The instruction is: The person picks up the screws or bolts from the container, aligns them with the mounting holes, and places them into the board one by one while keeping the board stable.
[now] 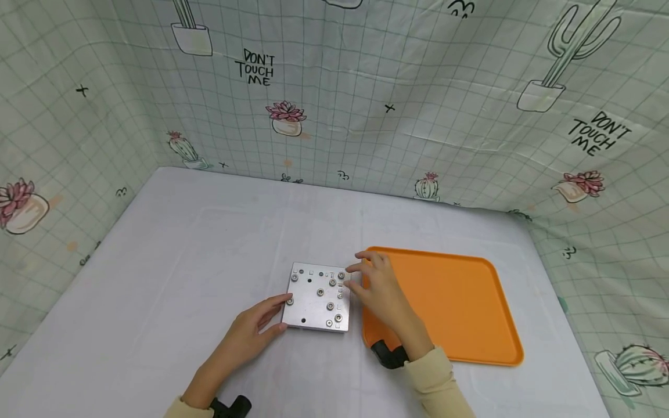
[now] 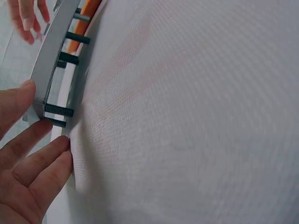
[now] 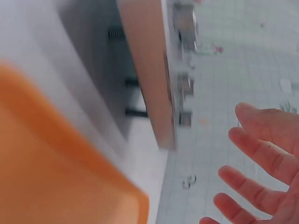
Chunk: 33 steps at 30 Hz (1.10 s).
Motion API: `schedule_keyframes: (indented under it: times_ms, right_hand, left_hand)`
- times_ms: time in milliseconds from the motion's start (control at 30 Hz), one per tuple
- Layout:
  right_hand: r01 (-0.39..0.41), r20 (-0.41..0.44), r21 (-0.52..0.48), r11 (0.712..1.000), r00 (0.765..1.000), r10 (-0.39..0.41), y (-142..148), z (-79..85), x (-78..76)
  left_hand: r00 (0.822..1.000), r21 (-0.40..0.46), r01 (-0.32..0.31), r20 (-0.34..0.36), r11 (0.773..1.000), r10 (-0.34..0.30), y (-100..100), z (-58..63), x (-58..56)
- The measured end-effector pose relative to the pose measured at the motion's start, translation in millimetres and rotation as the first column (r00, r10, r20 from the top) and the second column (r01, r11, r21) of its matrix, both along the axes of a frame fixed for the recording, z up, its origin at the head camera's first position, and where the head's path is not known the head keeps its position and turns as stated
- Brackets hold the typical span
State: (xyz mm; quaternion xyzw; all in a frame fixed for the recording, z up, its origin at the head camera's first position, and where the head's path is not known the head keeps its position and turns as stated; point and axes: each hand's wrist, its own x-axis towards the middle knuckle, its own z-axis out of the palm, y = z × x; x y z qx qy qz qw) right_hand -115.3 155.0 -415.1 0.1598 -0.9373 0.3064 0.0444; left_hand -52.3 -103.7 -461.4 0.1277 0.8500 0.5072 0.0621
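A square silver metal plate [image 1: 308,310] lies near the middle of the table, with several socket-head screws [image 1: 320,292] and a few dark holes in its top. Dark threaded screw ends [image 2: 59,110] stick out below it in the left wrist view. My left hand [image 1: 251,334] holds the plate at its left edge, thumb by the near corner and index finger farther up. Over the plate's far right corner hovers my right hand [image 1: 384,290], its fingers spread and loosely bent. In the right wrist view these fingers [image 3: 254,189] are apart from the screw heads [image 3: 185,21].
An orange tray [image 1: 449,302] lies right of the plate, partly under the right forearm. Both wrists carry a black camera mount [image 1: 389,355]. A white cloth [image 1: 209,261] covers the table, and a grid-patterned curtain with cactus drawings [image 1: 340,133] hangs behind and at the sides.
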Motion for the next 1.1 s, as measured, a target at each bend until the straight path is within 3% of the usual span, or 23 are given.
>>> schedule_keyframes:
  times_ms: [433, 667, 867, 1100]
  right_hand:
    - [0.117, 0.105, -0.111, 0.987, 0.989, -0.106, 41, -3.8, -6.2]
    - [0.171, 0.148, -0.136, 0.976, 0.978, -0.151, 57, -12.3, -8.9]
    - [0.211, 0.213, -0.105, 0.972, 0.959, -0.186, 66, -19.0, -10.9]
    - [0.203, 0.226, -0.054, 0.978, 0.956, -0.186, 70, -27.1, -13.3]
  left_hand:
    - [1.0, 0.011, 0.013, -0.026, 1.0, -0.013, -1, -1.4, -0.3]
    - [1.0, 0.008, 0.009, 0.013, 1.0, -0.009, -2, -2.4, -0.4]
    - [0.998, 0.001, -0.009, 0.057, 1.0, 0.009, -1, 0.1, -0.2]
    - [0.999, -0.003, -0.006, 0.043, 1.0, 0.006, -1, -0.8, -0.4]
